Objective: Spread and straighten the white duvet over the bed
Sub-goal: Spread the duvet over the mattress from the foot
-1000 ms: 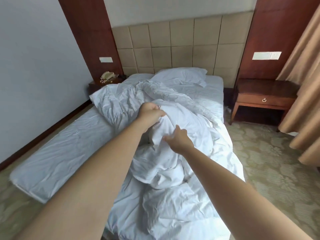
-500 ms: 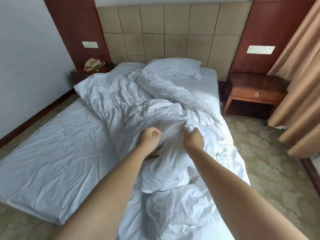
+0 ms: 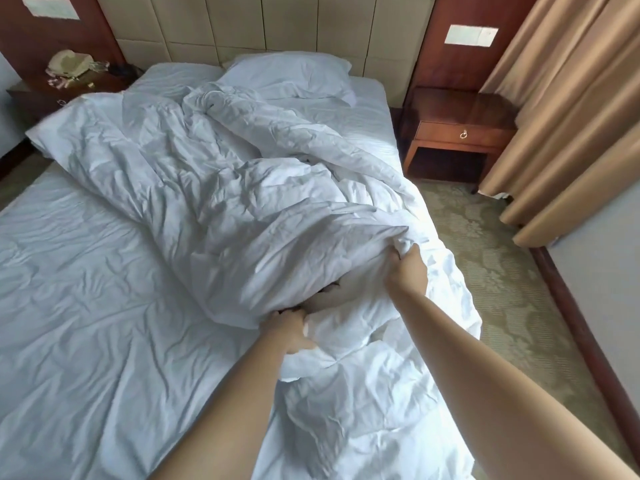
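Note:
The white duvet (image 3: 214, 188) lies crumpled in a thick diagonal heap across the bed (image 3: 79, 323), from the far left corner down to the near right edge, where part of it hangs over the side. My left hand (image 3: 289, 329) grips a folded edge of the duvet low in the heap, fingers tucked under the fabric. My right hand (image 3: 407, 275) grips a bunched fold of the same duvet a little higher and to the right. The bare wrinkled sheet shows on the left half of the bed.
A white pillow (image 3: 287, 76) lies at the padded headboard (image 3: 277, 26). A wooden nightstand (image 3: 457, 133) stands right of the bed, another with a telephone (image 3: 69, 65) at the far left. Beige curtains (image 3: 568, 109) hang on the right over patterned carpet (image 3: 498, 271).
Both hands have pulled the duvet toward me and down the bed, and have spread apart. My view has come closer and tilted lower.

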A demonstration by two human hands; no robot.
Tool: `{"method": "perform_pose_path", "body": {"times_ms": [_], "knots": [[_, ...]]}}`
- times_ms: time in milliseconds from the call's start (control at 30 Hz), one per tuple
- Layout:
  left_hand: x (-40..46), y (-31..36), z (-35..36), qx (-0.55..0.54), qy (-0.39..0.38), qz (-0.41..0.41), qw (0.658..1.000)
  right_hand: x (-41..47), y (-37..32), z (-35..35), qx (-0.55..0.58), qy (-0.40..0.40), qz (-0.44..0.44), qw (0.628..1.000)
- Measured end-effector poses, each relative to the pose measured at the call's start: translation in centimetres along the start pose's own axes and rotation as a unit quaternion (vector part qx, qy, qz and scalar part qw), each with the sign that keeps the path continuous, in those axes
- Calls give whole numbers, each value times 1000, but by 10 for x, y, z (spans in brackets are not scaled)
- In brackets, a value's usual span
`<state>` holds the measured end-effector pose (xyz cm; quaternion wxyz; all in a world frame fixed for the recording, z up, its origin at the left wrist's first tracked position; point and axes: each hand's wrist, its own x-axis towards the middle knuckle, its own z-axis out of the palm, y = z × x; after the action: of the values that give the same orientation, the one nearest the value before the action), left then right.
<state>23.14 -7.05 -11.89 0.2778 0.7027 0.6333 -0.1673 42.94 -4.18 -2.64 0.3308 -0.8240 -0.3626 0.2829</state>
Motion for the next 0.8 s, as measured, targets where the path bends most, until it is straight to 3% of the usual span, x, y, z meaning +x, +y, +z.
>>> {"method": "perform_pose_path", "body": {"times_ms": [200,400,567,800], "knots": [[-8,-6,-16,-20,55,68,996,-22,18,7,-12,-1,-1,1000],[-62,-24,-41,-89,42,24,995,-71,0,2,-10,24,-109,994],[-140,-37,-72,-98,100,14,990,-131,-6,-9,-82,-55,-269,958],[-288,-52,-110,-105,168,2,980,-223,-48,-14,-75,-159,-362,915]]}}
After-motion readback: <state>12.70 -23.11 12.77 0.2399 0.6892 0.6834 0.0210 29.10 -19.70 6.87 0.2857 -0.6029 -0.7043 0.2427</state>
